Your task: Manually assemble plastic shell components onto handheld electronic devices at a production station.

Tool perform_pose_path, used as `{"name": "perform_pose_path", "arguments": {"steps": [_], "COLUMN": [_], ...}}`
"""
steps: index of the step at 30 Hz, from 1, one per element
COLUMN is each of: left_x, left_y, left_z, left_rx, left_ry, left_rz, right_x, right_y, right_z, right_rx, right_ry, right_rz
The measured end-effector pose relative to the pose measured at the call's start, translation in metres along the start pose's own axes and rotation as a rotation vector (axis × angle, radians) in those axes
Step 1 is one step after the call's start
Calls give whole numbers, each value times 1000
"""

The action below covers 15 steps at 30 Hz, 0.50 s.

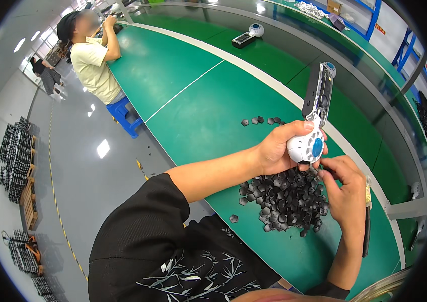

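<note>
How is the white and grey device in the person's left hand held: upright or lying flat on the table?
Upright: the left hand grips the device by its round white end, its grey handle pointing up, clear of the green table.

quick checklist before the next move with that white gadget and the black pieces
1. Left hand has a firm hold on the white device: ok, fingers wrap its round end and it stands upright.
2. Right hand is at the device's lower end: ok, fingertips meet just under it.
3. A black piece is pinched in the right fingertips: cannot tell, too small and hidden.
4. Supply in reach: ok, the pile of black pieces lies right below both hands on the green table.
5. Pliers out of the way: ok, they lie beside the right wrist, untouched.
</note>
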<state>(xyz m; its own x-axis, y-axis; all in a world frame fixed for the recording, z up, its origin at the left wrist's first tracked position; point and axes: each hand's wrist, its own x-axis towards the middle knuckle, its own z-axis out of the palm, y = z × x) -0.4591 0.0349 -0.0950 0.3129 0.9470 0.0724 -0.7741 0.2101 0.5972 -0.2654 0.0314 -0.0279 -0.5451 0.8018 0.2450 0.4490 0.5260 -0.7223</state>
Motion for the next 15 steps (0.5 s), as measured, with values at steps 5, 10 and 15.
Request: {"name": "perform_pose_path", "arguments": {"steps": [5,10,15], "left_x": [2,2,0], "left_y": [0,1,1], "left_z": [0,4,9], "left_rx": [-5,5,45], "left_ry": [0,20,38], "left_rz": [11,19,33], "right_x": [0,-1,-1], "right_y": [0,-3,-4], "right_z": [-2,-8,-16], "right_rx": [113,209,311], "right_ry": [40,83,132], "right_rz": [33,121,111]}}
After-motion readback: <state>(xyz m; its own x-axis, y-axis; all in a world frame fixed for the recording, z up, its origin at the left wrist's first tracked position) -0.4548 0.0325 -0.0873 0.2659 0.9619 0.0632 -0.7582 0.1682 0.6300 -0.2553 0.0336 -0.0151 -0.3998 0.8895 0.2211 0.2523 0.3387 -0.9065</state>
